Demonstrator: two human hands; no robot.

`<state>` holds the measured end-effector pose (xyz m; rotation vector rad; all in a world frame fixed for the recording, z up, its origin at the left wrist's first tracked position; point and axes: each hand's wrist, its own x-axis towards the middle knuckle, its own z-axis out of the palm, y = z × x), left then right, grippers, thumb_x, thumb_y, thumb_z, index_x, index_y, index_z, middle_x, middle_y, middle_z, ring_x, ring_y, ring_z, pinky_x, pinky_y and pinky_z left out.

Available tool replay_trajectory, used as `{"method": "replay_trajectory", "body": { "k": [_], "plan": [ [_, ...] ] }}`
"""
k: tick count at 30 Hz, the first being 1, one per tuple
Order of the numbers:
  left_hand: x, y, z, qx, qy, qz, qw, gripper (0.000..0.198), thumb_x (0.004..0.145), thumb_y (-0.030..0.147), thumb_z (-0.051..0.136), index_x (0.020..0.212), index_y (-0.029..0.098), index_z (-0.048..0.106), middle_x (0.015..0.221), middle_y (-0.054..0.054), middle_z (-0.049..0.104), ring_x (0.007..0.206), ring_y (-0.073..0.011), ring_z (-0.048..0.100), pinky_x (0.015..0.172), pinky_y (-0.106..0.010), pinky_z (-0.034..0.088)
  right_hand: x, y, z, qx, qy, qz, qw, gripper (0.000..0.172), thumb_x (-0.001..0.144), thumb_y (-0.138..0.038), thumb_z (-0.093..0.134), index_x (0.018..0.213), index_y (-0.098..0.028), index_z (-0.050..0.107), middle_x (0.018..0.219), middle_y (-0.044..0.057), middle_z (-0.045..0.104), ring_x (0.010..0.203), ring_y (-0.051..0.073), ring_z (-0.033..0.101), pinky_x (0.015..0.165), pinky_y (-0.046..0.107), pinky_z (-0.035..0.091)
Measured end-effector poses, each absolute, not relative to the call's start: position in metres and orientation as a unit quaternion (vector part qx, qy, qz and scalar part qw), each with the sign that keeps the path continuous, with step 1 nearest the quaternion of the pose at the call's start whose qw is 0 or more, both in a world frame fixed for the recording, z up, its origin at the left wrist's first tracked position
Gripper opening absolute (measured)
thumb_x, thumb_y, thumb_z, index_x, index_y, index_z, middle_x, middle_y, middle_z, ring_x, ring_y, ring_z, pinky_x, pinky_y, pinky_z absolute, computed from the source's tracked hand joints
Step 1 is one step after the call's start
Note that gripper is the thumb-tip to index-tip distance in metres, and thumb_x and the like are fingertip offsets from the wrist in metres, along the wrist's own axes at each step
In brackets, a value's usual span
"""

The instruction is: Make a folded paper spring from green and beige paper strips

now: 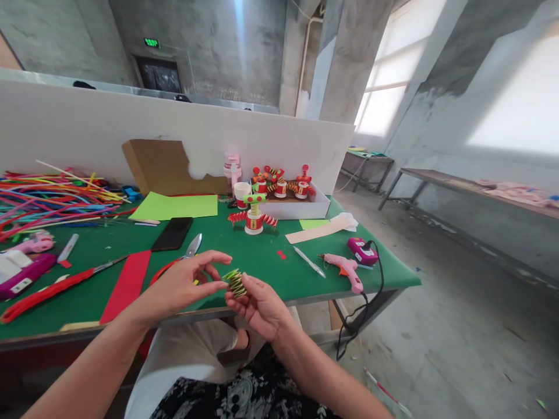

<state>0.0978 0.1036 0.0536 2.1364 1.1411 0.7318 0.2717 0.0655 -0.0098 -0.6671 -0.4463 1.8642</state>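
Observation:
A small green and yellow folded paper spring (236, 284) is pinched between the thumb and fingers of my right hand (264, 305), just above the table's front edge. My left hand (187, 282) is beside its left end with thumb and fingers apart; whether the thumb tip touches the paper I cannot tell. Behind my hands stands a paper-cup figure (254, 222) with a green roll on top and red pleated arms. Scissors (193, 245) lie partly hidden behind my left hand. A strip of red paper (127, 285) is left of that hand.
A pink glue gun (345, 269) with a cable, a purple power strip (362, 251) and a white pen (309, 262) lie at right. A white box (321, 208) holds several similar figures. Left are a black phone (172, 233), green paper (179, 206) and many pipe cleaners (56, 198).

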Motion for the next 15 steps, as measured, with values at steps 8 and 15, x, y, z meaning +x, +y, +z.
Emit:
{"method": "replay_trajectory", "body": {
  "k": [8,15],
  "plan": [
    [0.103,0.087,0.044,0.806,0.425,0.349,0.219,0.031,0.078,0.053,0.067,0.088,0.023,0.067,0.084,-0.001,0.070,0.076,-0.0173,0.063,0.072,-0.028,0.054,0.270,0.056,-0.001,-0.291,-0.233,0.742,0.557,0.046,0.055,-0.042,0.093,0.085,-0.014,0.072,0.077,0.002,0.074,0.061,0.010,0.067,0.058,0.019,0.054],
    [0.100,0.084,0.043,0.802,0.411,0.368,0.228,0.021,0.085,0.043,0.062,0.083,0.024,0.071,0.082,-0.001,0.072,0.078,-0.0173,0.066,0.071,-0.025,0.053,0.272,0.054,0.001,-0.307,-0.259,0.714,0.573,0.043,0.057,-0.038,0.092,0.086,-0.015,0.072,0.079,0.001,0.073,0.064,0.011,0.067,0.056,0.019,0.053]
  ]
}}
